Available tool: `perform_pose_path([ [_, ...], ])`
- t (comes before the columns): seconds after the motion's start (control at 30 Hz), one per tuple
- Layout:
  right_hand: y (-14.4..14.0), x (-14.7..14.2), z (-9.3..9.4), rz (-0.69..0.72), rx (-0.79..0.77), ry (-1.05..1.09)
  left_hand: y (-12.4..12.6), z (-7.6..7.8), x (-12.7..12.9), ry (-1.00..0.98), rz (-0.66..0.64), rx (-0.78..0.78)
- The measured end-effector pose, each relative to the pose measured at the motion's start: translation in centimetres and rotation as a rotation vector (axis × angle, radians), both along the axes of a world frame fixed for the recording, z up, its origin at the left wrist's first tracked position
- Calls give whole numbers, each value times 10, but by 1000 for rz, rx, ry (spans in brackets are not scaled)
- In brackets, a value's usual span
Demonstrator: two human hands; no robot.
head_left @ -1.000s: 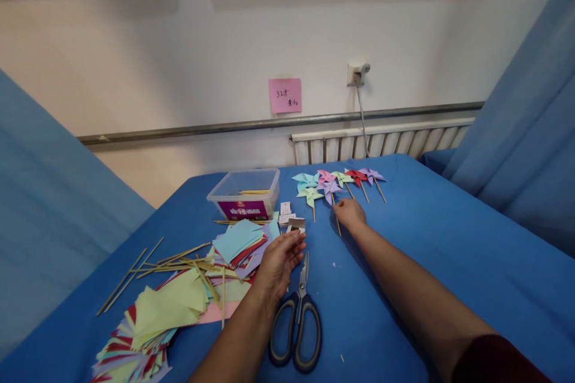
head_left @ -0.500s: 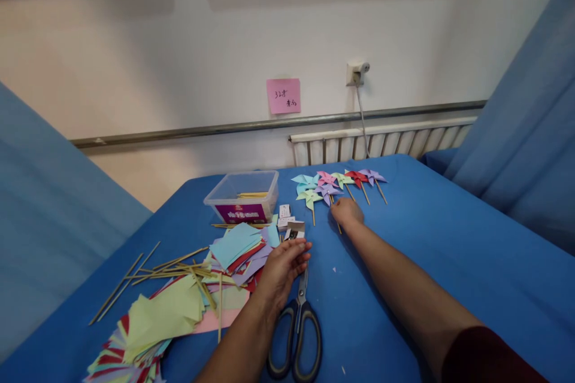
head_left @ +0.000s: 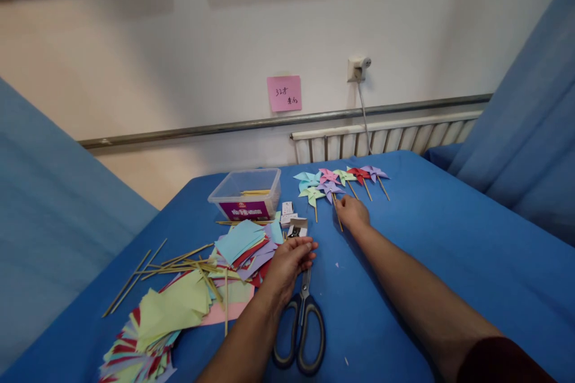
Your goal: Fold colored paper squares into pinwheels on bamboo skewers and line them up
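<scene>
My right hand (head_left: 353, 211) is closed at the stick of a purple paper pinwheel (head_left: 329, 189), which lies at the front of a group of finished pinwheels. A pale green pinwheel (head_left: 311, 194) lies just left of it. My left hand (head_left: 291, 260) hovers over the table with its fingers curled and pressed together; whatever they may hold is hidden. Just beyond it stands an open small box (head_left: 297, 227) with dark, shiny bits inside. Below the left hand lie scissors (head_left: 305, 305) with dark handles, their blade tips partly covered by the hand.
On the left are a fanned pile of coloured paper (head_left: 171, 305), a stack of paper squares (head_left: 242, 240) and loose wooden sticks (head_left: 130, 278). A clear plastic tub (head_left: 245, 191) holding sticks stands behind them. Blue curtains (head_left: 530, 102) hang on both sides.
The view has shifted slightly, so everything sits a little differently in the picture. Both hands keep nearly the same places and poses relative to the table.
</scene>
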State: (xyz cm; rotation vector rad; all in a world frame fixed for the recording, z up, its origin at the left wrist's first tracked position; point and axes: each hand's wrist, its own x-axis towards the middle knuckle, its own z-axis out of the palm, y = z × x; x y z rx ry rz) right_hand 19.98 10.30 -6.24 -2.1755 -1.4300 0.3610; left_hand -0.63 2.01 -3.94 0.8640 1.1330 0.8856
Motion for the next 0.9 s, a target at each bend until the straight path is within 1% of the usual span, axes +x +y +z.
perform_pose_path([
  [0.1, -20, -8, 7, 26, 56, 17, -3, 1, 3, 44, -17, 37],
  [0.17, -37, -21, 10, 73, 101, 55, -6, 2, 6, 78, -37, 78],
  [0.2, -47, -29, 10, 111, 179, 133, -6, 2, 7, 99, -42, 107],
  [0.27, -66, -49, 8, 194, 283, 362, -8, 1, 9, 146, -42, 179],
  [0.33, -83, -66, 3, 253, 328, 595, -8, 0, 10, 208, -33, 268],
  [0.4, -93, -76, -4, 260, 356, 725, -8, -1, 10, 267, -4, 349],
  [0.5, -94, -76, -14, 284, 348, 801, -9, 4, 5, 290, 53, 370],
  [0.57, -87, -70, -20, 275, 302, 819, -11, 9, -6, 285, 130, 358],
  [0.63, -80, -64, -25, 275, 270, 845, -15, 13, -21, 320, 200, 384],
  [0.7, -74, -62, -28, 277, 247, 869, -22, 15, -40, 361, 255, 377],
  [0.77, -71, -63, -30, 284, 234, 887, -30, 14, -57, 399, 252, 374],
  [0.83, -71, -66, -31, 299, 232, 895, -37, 13, -70, 499, 258, 415],
  [0.9, -72, -69, -32, 320, 235, 896, -39, 15, -79, 696, 265, 452],
])
